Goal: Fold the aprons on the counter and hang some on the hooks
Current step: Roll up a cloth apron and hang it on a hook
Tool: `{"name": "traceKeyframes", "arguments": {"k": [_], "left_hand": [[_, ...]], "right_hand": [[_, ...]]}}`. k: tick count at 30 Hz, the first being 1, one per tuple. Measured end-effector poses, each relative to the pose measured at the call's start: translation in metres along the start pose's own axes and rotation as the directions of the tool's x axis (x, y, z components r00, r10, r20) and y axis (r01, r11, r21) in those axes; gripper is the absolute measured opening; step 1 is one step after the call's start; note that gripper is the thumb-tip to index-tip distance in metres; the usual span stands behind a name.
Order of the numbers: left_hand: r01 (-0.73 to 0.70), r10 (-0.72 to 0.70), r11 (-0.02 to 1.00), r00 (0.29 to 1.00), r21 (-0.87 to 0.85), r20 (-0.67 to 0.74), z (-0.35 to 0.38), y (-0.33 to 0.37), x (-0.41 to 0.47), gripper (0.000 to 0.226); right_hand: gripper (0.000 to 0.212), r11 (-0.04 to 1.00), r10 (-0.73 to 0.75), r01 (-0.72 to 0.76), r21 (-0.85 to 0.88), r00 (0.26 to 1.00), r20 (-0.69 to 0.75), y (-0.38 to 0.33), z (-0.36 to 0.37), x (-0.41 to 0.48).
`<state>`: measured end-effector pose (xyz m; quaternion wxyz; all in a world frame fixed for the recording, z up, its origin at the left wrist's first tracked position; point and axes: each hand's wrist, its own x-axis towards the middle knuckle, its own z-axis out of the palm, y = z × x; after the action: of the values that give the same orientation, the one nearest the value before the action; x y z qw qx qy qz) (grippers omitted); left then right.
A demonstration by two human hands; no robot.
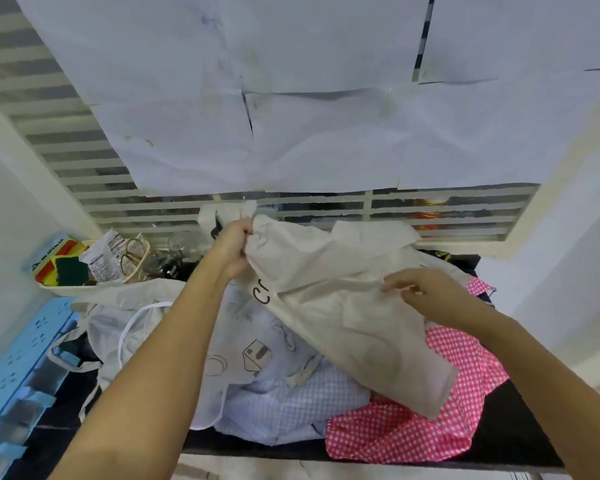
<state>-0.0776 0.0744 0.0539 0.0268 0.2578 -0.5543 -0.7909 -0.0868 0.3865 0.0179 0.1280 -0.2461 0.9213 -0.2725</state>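
Aprons (291,403) heap the counter (520,427), the pink checked apron (395,431) at its near edge liable to slide off. Your left hand (234,251) bunches and your right hand (426,296) pinches the cream apron (343,299) above the heap; tugged carelessly, it could sweep the glasses (184,244) at the far left.

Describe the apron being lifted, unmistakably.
On the dark counter below the slatted window, aprons lie heaped. The beige apron on top, held by the left hand and right hand, bears black lettering, unlike the pink checked apron and blue checked apron beneath.

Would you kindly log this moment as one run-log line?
beige apron: held up, unfolded | left hand: grips its upper edge | right hand: pinches its middle | below: pink checked apron, printed white apron
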Motion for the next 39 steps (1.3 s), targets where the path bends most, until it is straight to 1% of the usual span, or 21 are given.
{"name": "traceKeyframes", "arguments": {"k": [2, 4, 6, 7, 8, 10, 11, 13, 15, 18, 19, 21, 23, 25, 27, 29, 31, 33, 36, 37, 39], "left_hand": [[-0.003, -0.028, 0.978, 0.989, 0.208, 0.147, 0.011, 0.020, -0.029, 0.028], [-0.015, -0.098, 0.922, 0.958, 0.388, 0.270, 0.020, 0.039, -0.059, 0.033], [-0.036, -0.214, 0.836, 0.897, 0.547, 0.386, 0.027, 0.054, -0.088, 0.032], [-0.070, -0.267, 0.774, 0.865, 0.629, 0.424, 0.029, 0.060, -0.106, 0.032], [-0.097, -0.321, 0.708, 0.838, 0.699, 0.442, 0.030, 0.063, -0.117, 0.032], [-0.168, -0.418, 0.547, 0.794, 0.820, 0.442, 0.031, 0.064, -0.145, 0.025], [-0.195, -0.459, 0.466, 0.781, 0.863, 0.424, 0.030, 0.062, -0.159, 0.016], [-0.247, -0.493, 0.360, 0.768, 0.899, 0.409, 0.026, 0.058, -0.185, 0.012], [-0.288, -0.462, 0.306, 0.788, 0.907, 0.406, 0.012, 0.051, -0.215, 0.014], [-0.394, -0.372, 0.208, 0.815, 0.895, 0.445, -0.018, 0.033, -0.248, 0.028], [-0.426, -0.351, 0.197, 0.811, 0.883, 0.469, -0.029, 0.027, -0.257, 0.030], [-0.447, -0.298, 0.244, 0.810, 0.861, 0.505, -0.055, 0.013, -0.270, 0.030], [-0.441, -0.200, 0.320, 0.833, 0.838, 0.515, -0.076, 0.002, -0.283, 0.031], [-0.470, -0.147, 0.402, 0.814, 0.785, 0.563, -0.090, -0.006, -0.294, 0.039], [-0.494, -0.121, 0.422, 0.800, 0.760, 0.587, -0.102, -0.014, -0.303, 0.045], [-0.494, -0.067, 0.435, 0.816, 0.753, 0.575, -0.109, -0.022, -0.308, 0.049], [-0.480, -0.013, 0.450, 0.840, 0.753, 0.543, -0.112, -0.031, -0.311, 0.053], [-0.466, 0.007, 0.437, 0.857, 0.770, 0.515, -0.112, -0.037, -0.315, 0.054], [-0.438, -0.095, 0.464, 0.840, 0.770, 0.535, -0.109, -0.043, -0.325, 0.050], [-0.430, -0.127, 0.475, 0.830, 0.767, 0.544, -0.107, -0.043, -0.330, 0.056], [-0.421, -0.176, 0.498, 0.807, 0.758, 0.564, -0.106, -0.044, -0.335, 0.066]], "right_hand": [[0.034, 0.982, -0.056, 0.088, 0.169, 0.981, -0.185, -0.023, -0.025, -0.001], [0.033, 0.951, -0.109, 0.186, 0.245, 0.949, -0.297, -0.048, -0.046, -0.007], [0.036, 0.916, -0.174, 0.281, 0.287, 0.922, -0.346, -0.071, -0.063, -0.014], [0.045, 0.898, -0.219, 0.326, 0.297, 0.914, -0.343, -0.085, -0.069, -0.023], [0.058, 0.894, -0.267, 0.354, 0.275, 0.914, -0.306, -0.098, -0.073, -0.029], [0.080, 0.912, -0.373, 0.393, 0.115, 0.913, -0.165, -0.121, -0.071, -0.044], [0.088, 0.910, -0.410, 0.413, 0.035, 0.910, -0.071, -0.131, -0.066, -0.051], [0.095, 0.908, -0.412, 0.418, -0.024, 0.903, 0.121, -0.146, -0.048, -0.062], [0.088, 0.924, -0.370, 0.382, -0.007, 0.900, 0.231, -0.159, -0.021, -0.079], [0.049, 0.925, -0.375, 0.381, -0.011, 0.915, 0.146, -0.168, 0.019, -0.102], [0.032, 0.925, -0.374, 0.379, -0.029, 0.922, 0.101, -0.169, 0.030, -0.109], [0.020, 0.939, -0.341, 0.342, -0.037, 0.939, 0.043, -0.171, 0.050, -0.128], [0.017, 0.949, -0.315, 0.315, -0.011, 0.949, -0.014, -0.171, 0.065, -0.144], [0.035, 0.952, -0.307, 0.305, -0.038, 0.937, -0.169, -0.166, 0.081, -0.156], [0.047, 0.966, -0.246, 0.254, -0.038, 0.872, -0.422, -0.166, 0.100, -0.173], [0.044, 0.956, -0.162, 0.278, 0.094, 0.766, -0.622, -0.172, 0.122, -0.194], [0.053, 0.910, -0.112, 0.332, 0.248, 0.773, -0.625, -0.184, 0.148, -0.218], [0.071, 0.907, -0.093, 0.289, 0.305, 0.847, -0.524, -0.194, 0.175, -0.233], [0.087, 0.916, -0.036, 0.175, 0.360, 0.932, -0.362, -0.192, 0.210, -0.221], [0.084, 0.909, -0.010, 0.156, 0.387, 0.935, -0.354, -0.191, 0.216, -0.212], [0.064, 0.890, 0.060, 0.112, 0.441, 0.932, -0.358, -0.190, 0.222, -0.196]]}}
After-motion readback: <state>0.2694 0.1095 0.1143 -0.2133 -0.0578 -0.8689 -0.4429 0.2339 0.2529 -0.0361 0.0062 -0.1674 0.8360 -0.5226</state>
